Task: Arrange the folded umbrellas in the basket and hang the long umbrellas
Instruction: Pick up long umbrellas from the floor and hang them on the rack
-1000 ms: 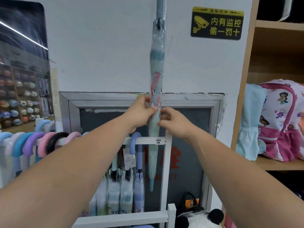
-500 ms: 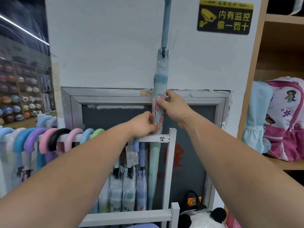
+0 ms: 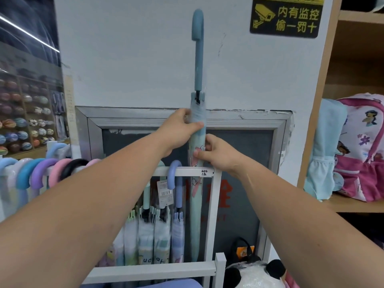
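A long pale-blue umbrella (image 3: pixel 196 206) in a clear sleeve stands upright behind the white rack's top rail (image 3: pixel 187 171), its hooked handle up by the wall. My left hand (image 3: pixel 180 129) grips its upper canopy just below the handle stem. My right hand (image 3: pixel 216 153) pinches the canopy a little lower, just above the rail. Several long umbrellas (image 3: pixel 47 171) hang by coloured curved handles along the rail to the left. One blue-handled umbrella (image 3: pixel 175 183) hangs right beside the held one.
The rack's white corner post (image 3: pixel 214 217) stands right of the umbrella. A panda plush (image 3: pixel 253 275) lies at the rack's foot. A wooden shelf (image 3: pixel 353 204) on the right holds a pink backpack (image 3: pixel 363 146). A black and yellow sign (image 3: pixel 285 16) hangs on the wall.
The umbrella has slid downward behind the rail, so its hooked handle now shows. My left hand moved up to the top of the canopy and my right hand moved below it.
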{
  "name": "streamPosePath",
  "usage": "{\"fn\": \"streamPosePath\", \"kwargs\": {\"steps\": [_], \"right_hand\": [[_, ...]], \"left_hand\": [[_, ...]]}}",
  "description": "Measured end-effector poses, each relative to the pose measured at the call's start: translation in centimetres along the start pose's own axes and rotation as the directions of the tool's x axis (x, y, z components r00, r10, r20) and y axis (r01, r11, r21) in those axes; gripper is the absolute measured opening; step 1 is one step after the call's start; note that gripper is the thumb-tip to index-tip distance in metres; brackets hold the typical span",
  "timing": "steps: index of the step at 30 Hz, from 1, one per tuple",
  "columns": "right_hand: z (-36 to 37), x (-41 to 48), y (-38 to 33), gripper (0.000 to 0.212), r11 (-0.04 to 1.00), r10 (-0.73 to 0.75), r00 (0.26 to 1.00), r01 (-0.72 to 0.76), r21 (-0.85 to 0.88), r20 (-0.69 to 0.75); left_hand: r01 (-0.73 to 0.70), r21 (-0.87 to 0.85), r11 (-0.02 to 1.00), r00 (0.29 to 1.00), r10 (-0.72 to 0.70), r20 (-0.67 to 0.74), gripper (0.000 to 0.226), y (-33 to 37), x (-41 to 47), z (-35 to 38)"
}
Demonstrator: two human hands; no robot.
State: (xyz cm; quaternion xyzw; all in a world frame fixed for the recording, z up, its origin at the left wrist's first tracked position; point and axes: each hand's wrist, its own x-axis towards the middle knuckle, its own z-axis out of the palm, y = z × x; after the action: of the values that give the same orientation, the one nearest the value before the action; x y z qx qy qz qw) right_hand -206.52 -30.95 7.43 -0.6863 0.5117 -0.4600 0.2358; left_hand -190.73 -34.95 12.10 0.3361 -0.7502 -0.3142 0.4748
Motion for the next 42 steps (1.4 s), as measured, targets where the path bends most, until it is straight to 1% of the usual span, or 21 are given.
{"fn": "streamPosePath", "kwargs": {"steps": [3,6,9,12,14,15,17,18,21,23,25,27,28,30,32,33,35,37,38,41,42], "right_hand": [[0.0,-0.2,0.1,0.032,0.999,0.018,0.999,-0.017,-0.042,0.031],[-0.5,-0.2,0.4,0.035,0.998,0.021,0.997,-0.016,-0.068,0.07],[-1.7,-0.5,-0.4,0.043,0.999,0.023,0.994,-0.02,-0.031,0.106],[-2.9,-0.6,-2.0,0.04,0.997,0.014,0.999,-0.017,0.08,0.042],[-2.9,-0.1,-2.9,0.037,0.977,0.002,0.999,0.006,0.213,-0.04],[-2.6,0.3,-3.1,0.04,0.974,0.0,0.997,0.019,0.226,-0.083],[-1.8,1.0,-3.3,0.044,0.989,-0.036,0.994,0.05,0.138,-0.107],[-1.4,1.4,-3.1,0.04,0.995,-0.052,0.994,0.061,0.085,-0.097],[-0.9,2.0,-2.5,0.033,0.997,-0.044,0.995,0.049,0.054,-0.085],[-0.8,2.1,-2.1,0.033,0.998,-0.042,0.996,0.045,0.035,-0.084],[-0.6,2.2,-1.6,0.031,0.999,-0.047,0.995,0.047,-0.001,-0.087],[-0.4,1.9,-1.1,0.028,0.998,-0.044,0.996,0.039,-0.053,-0.08],[-0.3,1.6,-0.8,0.027,0.996,-0.037,0.996,0.031,-0.087,-0.076],[0.0,1.1,-0.3,0.027,0.991,-0.021,0.998,0.013,-0.135,-0.064],[0.2,0.6,0.2,0.026,0.988,0.005,0.999,-0.013,-0.153,-0.049],[0.3,0.5,0.4,0.023,0.985,0.021,0.999,-0.029,-0.17,-0.046],[0.5,0.4,0.6,0.02,0.978,0.039,0.998,-0.047,-0.203,-0.042],[0.5,0.3,0.6,0.02,0.978,0.053,0.998,-0.059,-0.202,-0.035],[0.5,0.3,0.6,0.021,0.979,0.059,0.998,-0.063,-0.195,-0.026],[0.5,0.3,0.7,0.024,0.978,0.067,0.998,-0.068,-0.195,-0.013],[0.5,0.2,0.8,0.024,0.979,0.065,0.998,-0.067,-0.192,-0.015]], "left_hand": [[-0.004,0.0,1.0,1.0,0.004,0.025,0.036,-0.3,0.3,0.3],[0.002,0.005,1.0,1.0,-0.002,0.01,0.033,-0.9,0.3,0.5],[-0.005,0.037,0.999,1.0,0.005,0.005,0.036,-1.3,0.0,0.7],[-0.013,0.064,0.998,0.998,0.009,0.067,0.038,-1.8,-0.4,0.5],[0.003,0.102,0.995,0.993,-0.016,0.12,0.033,-2.4,-0.6,0.4],[0.017,0.113,0.993,0.99,-0.032,0.138,0.029,-2.7,-0.8,0.4],[0.035,0.112,0.993,0.986,-0.053,0.16,0.025,-3.3,-1.2,0.5],[0.038,0.126,0.991,0.984,-0.06,0.171,0.026,-3.5,-1.4,0.5],[0.036,0.203,0.978,0.976,-0.078,0.204,0.035,-3.9,-1.8,0.5],[0.028,0.284,0.958,0.974,-0.09,0.206,0.031,-3.9,-1.8,0.5],[0.007,0.393,0.919,0.974,-0.096,0.208,0.02,-3.6,-1.9,0.4],[-0.005,0.478,0.878,0.973,-0.107,0.206,0.022,-3.1,-2.1,0.2],[-0.005,0.5,0.866,0.972,-0.112,0.205,0.03,-3.1,-2.1,0.0],[0.007,0.453,0.891,0.973,-0.112,0.204,0.058,-2.8,-2.1,-0.5],[0.033,0.341,0.939,0.983,-0.092,0.159,0.089,-2.4,-2.1,-1.1],[0.04,0.282,0.959,0.987,-0.081,0.136,0.097,-1.9,-2.2,-1.3],[0.047,0.133,0.99,0.992,-0.061,0.107,0.103,-0.9,-2.1,-1.7],[0.027,0.005,1.0,0.995,-0.027,0.094,0.101,0.3,-2.2,-1.9],[0.013,-0.043,0.999,0.996,-0.009,0.092,0.095,0.9,-2.3,-1.9],[0.005,-0.166,0.986,0.994,0.013,0.109,0.057,2.2,-2.4,-1.8],[0.014,-0.193,0.981,0.992,0.011,0.126,0.05,2.4,-2.3,-1.8]]}}
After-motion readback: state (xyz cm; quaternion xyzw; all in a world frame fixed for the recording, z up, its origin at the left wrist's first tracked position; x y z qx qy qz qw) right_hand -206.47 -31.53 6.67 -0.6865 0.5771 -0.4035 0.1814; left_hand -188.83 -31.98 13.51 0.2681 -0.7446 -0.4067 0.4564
